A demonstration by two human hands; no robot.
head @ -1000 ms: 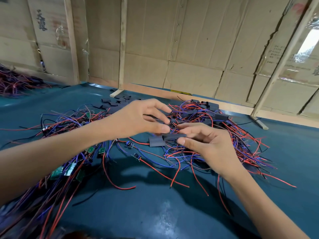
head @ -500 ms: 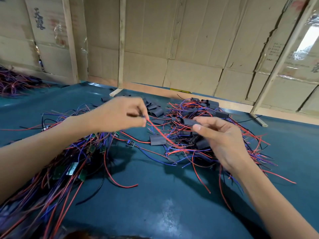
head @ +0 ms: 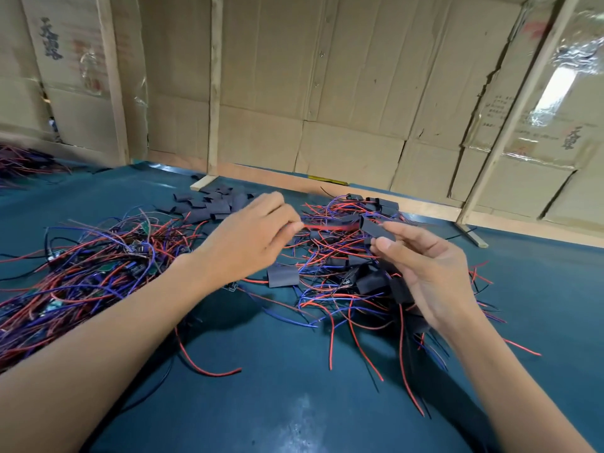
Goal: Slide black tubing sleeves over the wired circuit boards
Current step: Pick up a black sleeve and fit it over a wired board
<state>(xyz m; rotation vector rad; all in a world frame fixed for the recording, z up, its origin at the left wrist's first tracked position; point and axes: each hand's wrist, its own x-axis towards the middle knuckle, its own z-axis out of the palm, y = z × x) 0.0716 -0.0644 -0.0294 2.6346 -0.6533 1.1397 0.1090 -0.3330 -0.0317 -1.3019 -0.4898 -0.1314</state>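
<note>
Above the teal desk [head: 294,403], a black sleeve [head: 376,229] was pinched by the right hand [head: 428,266] while red wires [head: 327,226] entering it were gripped by the left hand [head: 248,240].

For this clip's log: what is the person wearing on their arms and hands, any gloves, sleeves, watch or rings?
Nothing visible. Both forearms are bare right to the frame edge, with no sleeves in view. The left hand and right hand have no gloves, and no watch, wristband or rings show on the sides facing the head camera. The left hand is slightly motion-blurred.
</note>
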